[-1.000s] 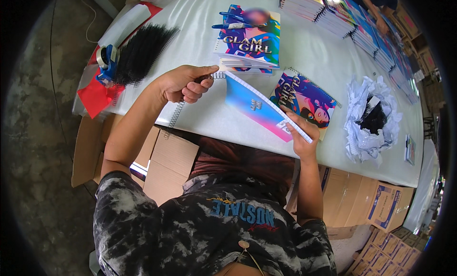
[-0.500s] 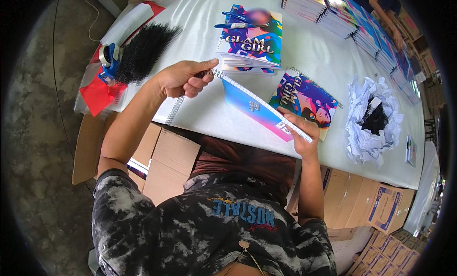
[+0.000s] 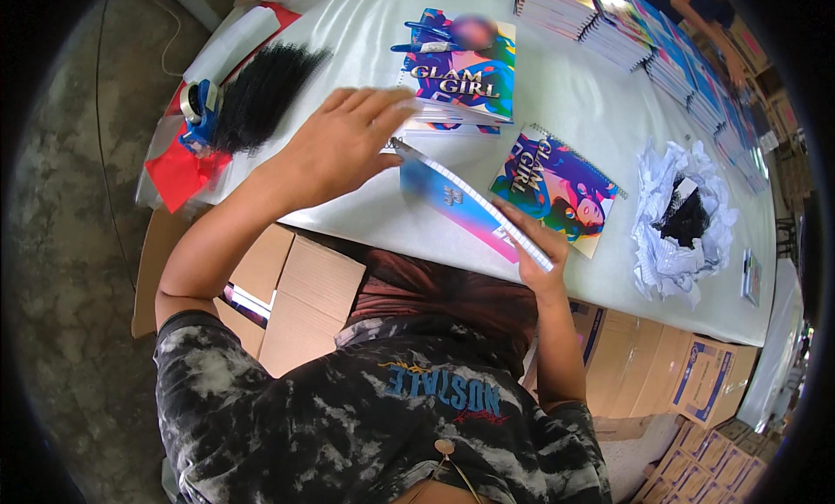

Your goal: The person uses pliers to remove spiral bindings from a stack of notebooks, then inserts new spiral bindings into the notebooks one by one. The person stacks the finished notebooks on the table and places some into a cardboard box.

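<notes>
At lower left, an open brown cardboard box point(image 3: 315, 291) holds something mostly hidden. The left hand point(image 3: 357, 143), fingers straight and thumb apart, is at the thin blue-and-pink paper notebook point(image 3: 448, 198) in the centre, probably light, bendy and slippery, best pinched by its edges; the right hand point(image 3: 544, 247) grips its right end. At right, crumpled white paper point(image 3: 648, 221) cradles a black wiry tangle point(image 3: 683, 217)

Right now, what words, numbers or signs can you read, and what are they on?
I don't copy printed words, but here's where they are:
Top stacked notebook: big pale letters, clear.
Notebook lying alone: similar letters, turned sideways, clear.
Held notebook: small print, too blurred.
Shirt: blue and red letters, upside down.
Cardboard box, lower right: label too small to read.
</notes>
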Demonstrator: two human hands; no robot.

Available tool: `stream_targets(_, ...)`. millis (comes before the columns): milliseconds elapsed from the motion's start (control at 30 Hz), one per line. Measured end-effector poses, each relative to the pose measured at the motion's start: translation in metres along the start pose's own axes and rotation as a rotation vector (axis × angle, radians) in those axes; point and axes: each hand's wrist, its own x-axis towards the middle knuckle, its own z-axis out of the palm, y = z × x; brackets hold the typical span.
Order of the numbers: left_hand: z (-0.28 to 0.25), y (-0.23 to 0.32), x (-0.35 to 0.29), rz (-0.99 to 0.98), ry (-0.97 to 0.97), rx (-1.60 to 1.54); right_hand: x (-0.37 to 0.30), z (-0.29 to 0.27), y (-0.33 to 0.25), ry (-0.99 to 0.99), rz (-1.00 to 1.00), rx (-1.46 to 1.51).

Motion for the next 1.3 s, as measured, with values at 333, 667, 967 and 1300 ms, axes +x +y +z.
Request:
stream_targets(333, 0.112, 0.008, -0.096, 0.148, 0.204, 0.214, -0.007, 0.018, -0.009, 0.058, -0.098, -0.103)
stream_targets(667, 0.111, 0.009, -0.099, 0.242, 0.324, 0.192, 0.003, 0.033, -0.008, 0.038, -0.313, -0.148)
stream_targets(967, 0.104, 0.02, -0.111, 0.288, 0.349, 0.125, 0.007, 0.036, -0.008, 0.021, -0.372, -0.154)
stream_targets(1300, 0.096, 0.014, -0.082, 0.164, 0.612, 0.219, 0.005, 0.032, -0.007, 0.032, -0.354, -0.179)
